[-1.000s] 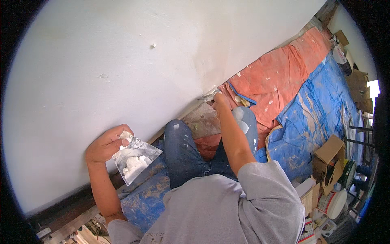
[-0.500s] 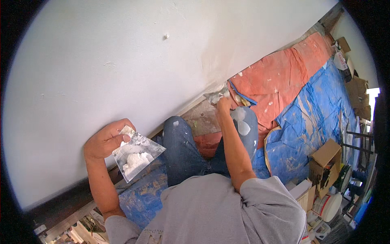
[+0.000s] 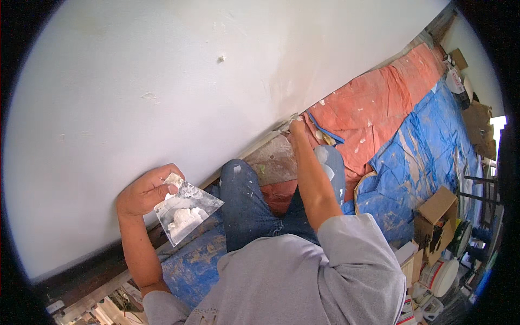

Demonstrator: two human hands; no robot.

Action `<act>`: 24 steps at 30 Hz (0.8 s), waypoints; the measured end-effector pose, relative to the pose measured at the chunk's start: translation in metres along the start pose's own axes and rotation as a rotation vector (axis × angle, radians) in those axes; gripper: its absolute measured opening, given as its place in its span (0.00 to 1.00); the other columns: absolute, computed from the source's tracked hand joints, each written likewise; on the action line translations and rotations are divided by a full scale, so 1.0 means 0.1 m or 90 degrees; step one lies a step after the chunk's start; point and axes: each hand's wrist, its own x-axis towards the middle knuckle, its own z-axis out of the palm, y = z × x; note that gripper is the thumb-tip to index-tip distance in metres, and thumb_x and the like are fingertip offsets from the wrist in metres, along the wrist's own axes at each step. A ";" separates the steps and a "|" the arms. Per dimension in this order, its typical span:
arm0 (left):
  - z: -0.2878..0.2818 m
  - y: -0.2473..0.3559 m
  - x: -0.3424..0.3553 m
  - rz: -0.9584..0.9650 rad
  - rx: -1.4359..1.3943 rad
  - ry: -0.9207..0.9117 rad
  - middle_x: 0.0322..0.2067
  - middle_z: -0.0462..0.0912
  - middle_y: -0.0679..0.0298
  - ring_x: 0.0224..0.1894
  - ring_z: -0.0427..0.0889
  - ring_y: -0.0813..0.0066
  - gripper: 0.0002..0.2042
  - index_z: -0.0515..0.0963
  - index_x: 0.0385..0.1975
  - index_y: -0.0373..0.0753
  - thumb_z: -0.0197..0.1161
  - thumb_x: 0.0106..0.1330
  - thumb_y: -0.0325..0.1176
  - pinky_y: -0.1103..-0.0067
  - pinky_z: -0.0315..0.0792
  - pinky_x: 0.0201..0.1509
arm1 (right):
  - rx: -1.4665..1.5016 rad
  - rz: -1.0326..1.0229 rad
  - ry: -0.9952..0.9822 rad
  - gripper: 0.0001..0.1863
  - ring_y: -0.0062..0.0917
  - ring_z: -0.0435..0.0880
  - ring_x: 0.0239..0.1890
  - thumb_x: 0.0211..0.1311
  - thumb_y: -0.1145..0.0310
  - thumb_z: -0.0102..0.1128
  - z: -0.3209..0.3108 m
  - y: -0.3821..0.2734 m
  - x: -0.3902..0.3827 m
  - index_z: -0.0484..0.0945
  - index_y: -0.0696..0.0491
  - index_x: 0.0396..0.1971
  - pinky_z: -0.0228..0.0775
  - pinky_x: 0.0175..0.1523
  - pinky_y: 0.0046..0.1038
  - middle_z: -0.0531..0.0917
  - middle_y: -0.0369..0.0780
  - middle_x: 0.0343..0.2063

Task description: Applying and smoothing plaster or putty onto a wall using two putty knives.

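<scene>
Your left hand grips a wide metal blade loaded with white filler, held just off the white wall. Your right hand closes on a small putty knife pressed where the wall meets the floor. Your jeaned knees rest on blue and orange tarps. Cardboard boxes and buckets crowd the tarp's right edge.

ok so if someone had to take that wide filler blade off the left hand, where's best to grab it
By the handle end of the wide blade, coming from the wall side, next to where the left hand pinches it now. The flat metal fans out toward the knee and carries a lump of white filler, so gripping the face or far edge would likely smear it.
</scene>
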 end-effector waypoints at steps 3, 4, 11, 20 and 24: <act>-0.03 0.02 0.06 0.004 0.026 -0.011 0.36 0.77 0.68 0.39 0.72 0.83 0.08 0.74 0.44 0.34 0.57 0.75 0.33 0.83 0.68 0.45 | -0.130 -0.085 0.017 0.16 0.35 0.82 0.42 0.67 0.73 0.46 -0.05 -0.14 -0.24 0.74 0.51 0.52 0.80 0.44 0.46 0.81 0.40 0.46; -0.03 0.02 0.05 0.000 0.050 -0.010 0.36 0.77 0.68 0.39 0.72 0.83 0.09 0.74 0.44 0.34 0.57 0.75 0.33 0.83 0.68 0.46 | -0.060 -0.211 -0.029 0.14 0.34 0.82 0.41 0.67 0.72 0.48 -0.11 -0.10 -0.29 0.75 0.52 0.51 0.79 0.43 0.44 0.82 0.39 0.44; -0.02 0.00 -0.07 -0.018 -0.027 0.008 0.35 0.77 0.68 0.40 0.72 0.83 0.09 0.73 0.45 0.33 0.57 0.75 0.33 0.83 0.67 0.46 | 0.101 -0.050 -0.035 0.12 0.33 0.82 0.45 0.67 0.71 0.49 -0.28 0.63 -0.24 0.75 0.52 0.48 0.80 0.44 0.51 0.80 0.39 0.44; 0.01 0.00 -0.08 -0.010 0.020 0.021 0.36 0.76 0.69 0.41 0.71 0.84 0.08 0.73 0.46 0.34 0.56 0.75 0.32 0.83 0.67 0.46 | 0.118 0.113 -0.004 0.13 0.45 0.81 0.49 0.70 0.69 0.48 0.07 0.64 0.18 0.76 0.55 0.50 0.76 0.49 0.64 0.80 0.47 0.46; -0.02 0.05 0.06 0.037 0.068 -0.018 0.35 0.76 0.69 0.40 0.71 0.84 0.08 0.73 0.46 0.34 0.55 0.75 0.32 0.83 0.67 0.45 | 0.129 0.104 -0.037 0.15 0.45 0.80 0.50 0.71 0.70 0.47 -0.20 0.49 0.38 0.75 0.56 0.52 0.76 0.49 0.65 0.80 0.46 0.49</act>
